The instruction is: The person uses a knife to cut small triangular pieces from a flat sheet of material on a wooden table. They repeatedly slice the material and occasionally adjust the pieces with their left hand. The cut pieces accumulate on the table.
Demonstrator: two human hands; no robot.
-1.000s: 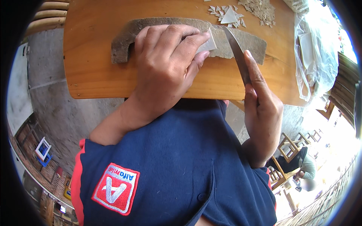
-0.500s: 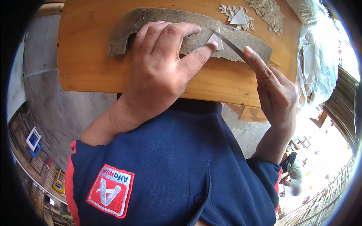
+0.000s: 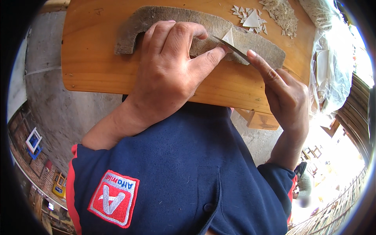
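A worn grey wooden board [image 3: 164, 15] lies along the near part of the table. My left hand [image 3: 170, 64] rests over it with bent fingers, the thumb tip pressing a small white triangular piece [image 3: 228, 37] onto the wood. My right hand [image 3: 288, 88] is closed round a thin knife [image 3: 237, 51], its forefinger stretched along the back. The blade crosses the white piece just above my left thumb, its tip pointing toward the left forefinger. The knife's handle is hidden in my palm.
Small white triangles surround a larger white triangle [image 3: 251, 19] at the far right of the wooden table [image 3: 98, 74]. Beside them lies a heap of pale chips [image 3: 284, 17]. Clear plastic wrapping [image 3: 337, 70] hangs at the right edge. Another person [image 3: 304, 186] is farther off, lower right.
The knife has come lower across the white piece, toward my left thumb, and its tip has shifted left. My left hand keeps nearly the same pose.
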